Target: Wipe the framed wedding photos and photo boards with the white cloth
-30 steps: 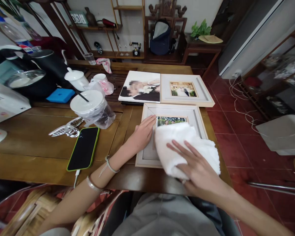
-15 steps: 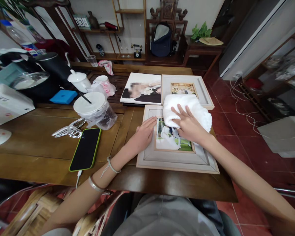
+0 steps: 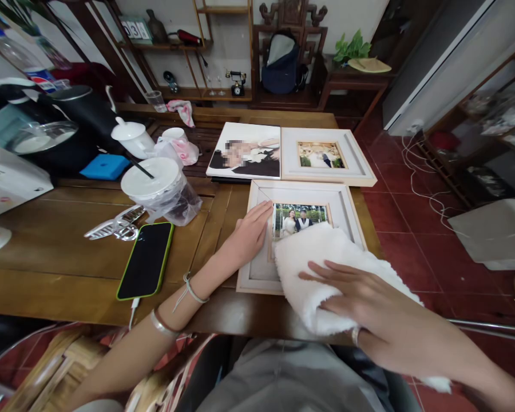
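Observation:
A light wooden picture frame (image 3: 257,269) with a photo of two people lies flat near the table's front edge. My left hand (image 3: 252,232) rests with stretched, flat fingers on the frame's left border. Over the lower right part of the frame is a white fluffy cloth (image 3: 302,274), which hides that corner and part of the photo. My right hand (image 3: 360,303) has hold of the cloth, its fingers on top and partly sunk into the folds; the cloth trails past the table edge.
Behind lie a second frame (image 3: 360,163) and a white-bordered photo panel (image 3: 240,134). To the left are a phone (image 3: 146,260) on a cable, a bagged cup with a straw (image 3: 154,177), a silvery clip (image 3: 115,225), a blue box (image 3: 105,166) and a lidded white cup (image 3: 133,137).
My right hand and the cloth have moved down and right, toward my body, uncovering the photo's upper part and the second frame. My left hand has stayed on the border.

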### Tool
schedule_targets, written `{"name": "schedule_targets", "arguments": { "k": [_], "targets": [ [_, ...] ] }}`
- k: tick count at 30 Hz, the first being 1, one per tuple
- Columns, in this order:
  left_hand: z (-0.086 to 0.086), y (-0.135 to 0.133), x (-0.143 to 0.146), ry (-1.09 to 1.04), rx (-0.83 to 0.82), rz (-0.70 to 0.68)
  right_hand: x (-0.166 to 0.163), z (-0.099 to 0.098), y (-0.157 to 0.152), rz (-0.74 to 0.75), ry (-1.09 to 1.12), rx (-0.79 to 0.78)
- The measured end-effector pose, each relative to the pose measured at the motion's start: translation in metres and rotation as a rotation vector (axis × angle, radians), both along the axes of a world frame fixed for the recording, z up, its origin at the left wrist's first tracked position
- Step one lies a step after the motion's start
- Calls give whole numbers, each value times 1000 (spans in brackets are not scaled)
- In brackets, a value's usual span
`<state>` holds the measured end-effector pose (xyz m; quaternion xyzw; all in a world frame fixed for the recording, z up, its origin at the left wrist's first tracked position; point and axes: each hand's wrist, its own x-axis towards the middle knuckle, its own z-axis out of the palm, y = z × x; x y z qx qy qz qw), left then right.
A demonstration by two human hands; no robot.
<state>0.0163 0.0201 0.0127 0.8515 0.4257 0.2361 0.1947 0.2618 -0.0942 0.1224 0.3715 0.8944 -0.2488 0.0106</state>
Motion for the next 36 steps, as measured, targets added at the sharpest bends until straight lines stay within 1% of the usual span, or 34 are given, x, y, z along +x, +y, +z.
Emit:
{"name": "schedule_targets", "arguments": {
  "k": [2, 3, 6, 9, 12, 13, 15, 16, 18, 22, 25, 28, 32, 36],
  "targets": [
    [-1, 0, 0, -1, 2, -1, 3, -4, 10, -49, -21, -16],
    [-1, 0, -1, -3, 4, -3, 3, -8, 16, -88, -37, 12],
    [-2, 1, -1, -13, 11, -20, 1, -27, 38, -201, -82, 186],
    [-2, 2, -2, -14, 16, -24, -3, -44, 70, -290, -107, 379],
    [-2, 3, -3, -1, 16, -31, -9, -51, 107, -387, -134, 537],
    [-3, 3, -3, -2, 18, -37, -12, -52, 116, -403, -144, 551],
    [-3, 2, -4, -23, 22, -43, -23, -50, 126, -391, -165, 525],
    [-2, 1, -4, -41, 20, -39, -30, -49, 125, -367, -173, 498],
    [-1, 0, -3, -92, 13, -17, -47, -47, 112, -308, -182, 445],
    [5, -3, -1, -164, -12, 53, -76, -44, 60, -154, -195, 301],
    [7, -3, 0, -166, 6, 78, -81, -43, 28, -28, -138, 204],
    [9, -2, 1, -134, 0, 81, -70, -42, 12, 17, -61, 194],
    [9, -1, 0, -91, -21, 59, -42, -37, 5, -48, -97, 211],
    [10, 0, 0, -64, -21, 30, -3, -28, -5, -125, -139, 254]
  ]
}}
